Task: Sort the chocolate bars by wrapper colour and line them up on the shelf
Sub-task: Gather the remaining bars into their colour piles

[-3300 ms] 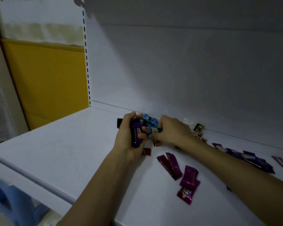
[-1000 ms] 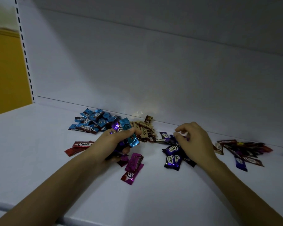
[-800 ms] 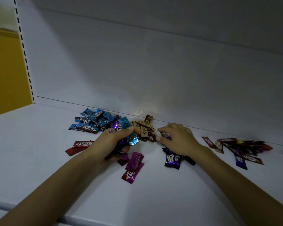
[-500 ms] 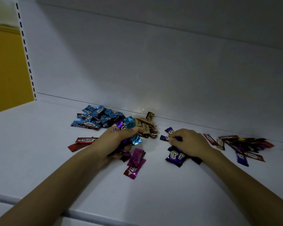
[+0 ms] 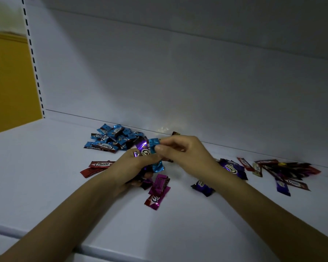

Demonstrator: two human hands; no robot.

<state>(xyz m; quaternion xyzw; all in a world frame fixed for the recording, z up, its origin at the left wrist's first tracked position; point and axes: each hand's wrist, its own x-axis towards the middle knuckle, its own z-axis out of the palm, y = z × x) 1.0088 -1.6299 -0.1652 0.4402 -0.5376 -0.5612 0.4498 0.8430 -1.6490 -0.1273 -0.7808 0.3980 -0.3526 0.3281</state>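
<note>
My left hand (image 5: pixel 133 171) grips a bunch of purple and blue chocolate bars (image 5: pixel 143 151) above the white shelf (image 5: pixel 45 176). My right hand (image 5: pixel 182 154) pinches the top of a blue bar (image 5: pixel 153 146) in that bunch. A pile of blue bars (image 5: pixel 112 138) lies at the back left. Two red bars (image 5: pixel 97 167) lie left of my left hand. Magenta bars (image 5: pixel 158 190) lie just in front of it. Purple bars (image 5: pixel 233 168) lie behind my right forearm, one more purple bar (image 5: pixel 203 187) lies in front of it. A dark red pile (image 5: pixel 288 170) is at the right.
The shelf's white back wall (image 5: pixel 178 82) rises right behind the piles. A perforated upright (image 5: pixel 33 59) stands at the left, with a yellow wall (image 5: pixel 8 82) beyond it. The shelf's front edge (image 5: pixel 36 237) runs across the bottom left.
My right hand has left the purple bars on the shelf and moved left and up to the bunch in my left hand, where it now pinches a blue bar.
</note>
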